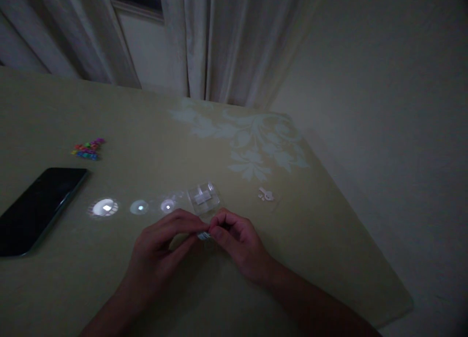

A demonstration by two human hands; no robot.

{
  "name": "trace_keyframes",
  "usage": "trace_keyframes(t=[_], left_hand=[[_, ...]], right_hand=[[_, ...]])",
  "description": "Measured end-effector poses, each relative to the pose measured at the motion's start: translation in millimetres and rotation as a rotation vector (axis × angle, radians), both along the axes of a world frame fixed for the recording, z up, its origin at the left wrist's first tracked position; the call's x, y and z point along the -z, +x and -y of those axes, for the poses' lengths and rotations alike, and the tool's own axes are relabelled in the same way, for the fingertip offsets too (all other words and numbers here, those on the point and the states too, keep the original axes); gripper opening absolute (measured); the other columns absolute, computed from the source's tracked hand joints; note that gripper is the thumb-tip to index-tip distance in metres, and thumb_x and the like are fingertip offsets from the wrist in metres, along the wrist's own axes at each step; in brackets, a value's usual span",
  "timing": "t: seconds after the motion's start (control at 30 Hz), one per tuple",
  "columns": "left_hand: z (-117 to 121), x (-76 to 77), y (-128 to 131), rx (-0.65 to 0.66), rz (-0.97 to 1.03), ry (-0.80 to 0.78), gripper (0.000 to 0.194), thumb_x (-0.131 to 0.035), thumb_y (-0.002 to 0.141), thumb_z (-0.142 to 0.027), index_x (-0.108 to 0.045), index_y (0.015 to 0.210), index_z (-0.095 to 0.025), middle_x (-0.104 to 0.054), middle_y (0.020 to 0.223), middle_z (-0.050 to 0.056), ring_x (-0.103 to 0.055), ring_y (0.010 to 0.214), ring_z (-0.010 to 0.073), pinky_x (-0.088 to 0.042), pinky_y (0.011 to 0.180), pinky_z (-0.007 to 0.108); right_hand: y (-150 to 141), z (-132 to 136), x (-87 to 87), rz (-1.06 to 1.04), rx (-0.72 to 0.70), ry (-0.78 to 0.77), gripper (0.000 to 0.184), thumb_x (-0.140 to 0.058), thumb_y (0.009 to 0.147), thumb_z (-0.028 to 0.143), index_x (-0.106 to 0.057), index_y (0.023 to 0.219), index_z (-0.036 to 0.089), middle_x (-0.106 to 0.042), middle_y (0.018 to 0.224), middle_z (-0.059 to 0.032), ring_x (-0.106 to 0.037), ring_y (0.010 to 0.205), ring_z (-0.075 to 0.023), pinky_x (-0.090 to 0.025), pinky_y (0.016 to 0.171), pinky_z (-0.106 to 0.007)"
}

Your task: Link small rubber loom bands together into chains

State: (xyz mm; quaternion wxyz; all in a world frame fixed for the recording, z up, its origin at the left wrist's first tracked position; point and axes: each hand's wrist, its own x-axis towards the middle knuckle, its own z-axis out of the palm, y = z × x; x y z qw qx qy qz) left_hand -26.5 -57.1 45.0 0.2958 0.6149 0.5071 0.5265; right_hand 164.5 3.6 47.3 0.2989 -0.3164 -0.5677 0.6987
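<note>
My left hand [164, 239] and my right hand [237, 239] meet over the table in the middle of the view. Thumb and fingers of both are pinched on a small light piece with dark stripes [204, 235]; most of it is covered by the fingertips, so its kind cannot be made out. Just beyond the fingers lies a clear plastic case [203, 196] with small compartments. To the right, a small pale cut-out shape [266, 194] rests on what looks like a clear sheet.
A black phone [40, 210] lies at the left. Behind it sits a little heap of multicoloured small pieces [88, 148]. Bright light reflections show on the table [146, 132], which has a leaf pattern at the back. Curtains [237, 45] hang behind its far edge.
</note>
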Motion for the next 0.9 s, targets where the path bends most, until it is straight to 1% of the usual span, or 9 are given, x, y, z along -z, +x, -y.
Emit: trace_keyframes(t=[0.1, 0.17, 0.27, 0.33, 0.4, 0.53, 0.63, 0.73, 0.9], left_hand=[[1, -3.3, 2, -0.054, 0.041, -0.024, 0.017, -0.072, 0.093, -0.019, -0.079, 0.101, -0.032, -0.078, 0.098, 0.001, -0.075, 0.093, 0.0174, -0.06, 0.08, 0.025], [2, -5.2, 3, -0.087, 0.097, -0.057, 0.016, -0.072, 0.093, -0.019, -0.079, 0.101, -0.032, -0.08, 0.099, 0.0, -0.076, 0.093, 0.0168, -0.062, 0.081, 0.024], [3, -6.5, 4, -0.116, 0.143, -0.105, 0.017, -0.073, 0.092, -0.019, -0.08, 0.1, -0.032, -0.081, 0.095, -0.002, -0.078, 0.087, 0.0146, -0.062, 0.079, 0.021], [3, -6.3, 4, -0.117, 0.137, -0.104, 0.019, -0.074, 0.09, -0.018, -0.081, 0.1, -0.032, -0.081, 0.095, -0.002, -0.077, 0.086, 0.0137, -0.062, 0.077, 0.019], [2, -5.5, 3, -0.102, 0.134, -0.09, 0.022, -0.073, 0.09, -0.016, -0.082, 0.101, -0.033, -0.081, 0.096, -0.002, -0.076, 0.087, 0.0133, -0.061, 0.077, 0.019], [0, -2.2, -1, -0.073, 0.143, -0.057, 0.022, -0.073, 0.091, -0.016, -0.082, 0.099, -0.033, -0.081, 0.095, -0.002, -0.075, 0.088, 0.0131, -0.06, 0.077, 0.019], [0, 0.5, -3, -0.072, 0.078, -0.021, 0.021, -0.074, 0.091, -0.018, -0.083, 0.102, -0.035, -0.081, 0.097, -0.002, -0.076, 0.089, 0.0134, -0.06, 0.077, 0.019], [0, 2.6, -3, -0.036, 0.026, -0.001, 0.023, -0.074, 0.092, -0.018, -0.083, 0.104, -0.035, -0.081, 0.097, -0.001, -0.077, 0.089, 0.0142, -0.059, 0.074, 0.02], [1, 6.7, -4, -0.007, 0.025, -0.011, 0.024, -0.072, 0.093, -0.015, -0.082, 0.105, -0.033, -0.081, 0.099, 0.0, -0.077, 0.092, 0.0158, -0.06, 0.078, 0.022]], right_hand=[[6, -7, -1.4, 0.067, 0.008, 0.124, 0.032, -0.074, 0.094, 0.052, -0.067, 0.095, 0.021, -0.057, 0.082, 0.0015, -0.055, 0.074, -0.0145, -0.046, 0.068, -0.026], [13, -14, -1.9, 0.21, -0.068, 0.356, 0.021, -0.078, 0.093, 0.04, -0.071, 0.098, 0.022, -0.061, 0.088, 0.0004, -0.06, 0.08, -0.0158, -0.049, 0.072, -0.027], [21, -21, 0.9, 0.436, -0.278, 0.697, 0.012, -0.082, 0.09, 0.025, -0.073, 0.099, 0.022, -0.065, 0.099, -0.0023, -0.064, 0.094, -0.0192, -0.052, 0.083, -0.029], [23, -21, 4.6, 0.517, -0.362, 0.811, 0.011, -0.08, 0.091, 0.023, -0.074, 0.1, 0.021, -0.066, 0.1, -0.0031, -0.065, 0.095, -0.0199, -0.053, 0.085, -0.03], [22, -19, 8.0, 0.554, -0.381, 0.868, 0.008, -0.078, 0.092, 0.023, -0.075, 0.1, 0.021, -0.066, 0.098, -0.0034, -0.066, 0.093, -0.02, -0.053, 0.085, -0.03], [21, -19, 7.8, 0.465, -0.315, 0.795, 0.009, -0.075, 0.091, 0.016, -0.075, 0.099, 0.021, -0.066, 0.097, -0.0029, -0.066, 0.09, -0.0184, -0.053, 0.082, -0.029], [19, -22, 2.3, 0.294, -0.125, 0.629, 0.01, -0.076, 0.088, 0.013, -0.076, 0.094, 0.02, -0.065, 0.09, -0.0008, -0.064, 0.082, -0.0146, -0.05, 0.075, -0.025], [16, -20, -3.0, 0.156, 0.054, 0.515, 0.003, -0.08, 0.088, 0.021, -0.077, 0.09, 0.02, -0.062, 0.081, 0.0007, -0.057, 0.071, -0.0122, -0.045, 0.065, -0.024], [12, -15, -3.7, 0.097, 0.219, 0.509, 0.003, -0.08, 0.087, 0.021, -0.078, 0.088, 0.021, -0.059, 0.076, 0.002, -0.05, 0.065, -0.0113, -0.04, 0.059, -0.024]])
